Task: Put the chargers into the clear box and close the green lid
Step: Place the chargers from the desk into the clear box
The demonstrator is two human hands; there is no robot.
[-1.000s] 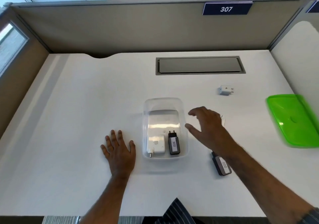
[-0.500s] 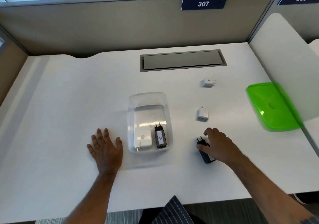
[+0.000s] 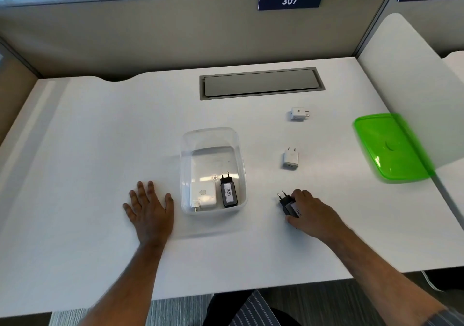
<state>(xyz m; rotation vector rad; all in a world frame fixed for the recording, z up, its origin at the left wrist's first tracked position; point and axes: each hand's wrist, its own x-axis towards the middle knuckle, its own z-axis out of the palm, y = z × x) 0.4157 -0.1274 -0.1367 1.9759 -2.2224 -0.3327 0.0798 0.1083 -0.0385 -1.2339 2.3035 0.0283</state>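
Note:
The clear box (image 3: 187, 149) stands in the middle of the white desk, holding a white square charger (image 3: 204, 195) and a black charger labelled 026 (image 3: 228, 192). To its right my right hand (image 3: 312, 214) grips a second black charger (image 3: 288, 203), tilted up off the desk, prongs pointing away. My left hand (image 3: 150, 207) lies flat and spread on the desk just left of the box. Two small white chargers lie loose: one (image 3: 290, 159) right of the box, another (image 3: 298, 113) farther back. The green lid (image 3: 391, 147) rests at the desk's right edge.
A grey cable hatch (image 3: 261, 83) is set into the desk behind the box. Grey partition walls (image 3: 175, 29) close off the back and sides; a white divider (image 3: 406, 79) overlaps the lid on the right.
My right hand dropped from beside the box to the black charger at the front right, closed on it and tipped it up. The left hand stayed flat. The view shifted right.

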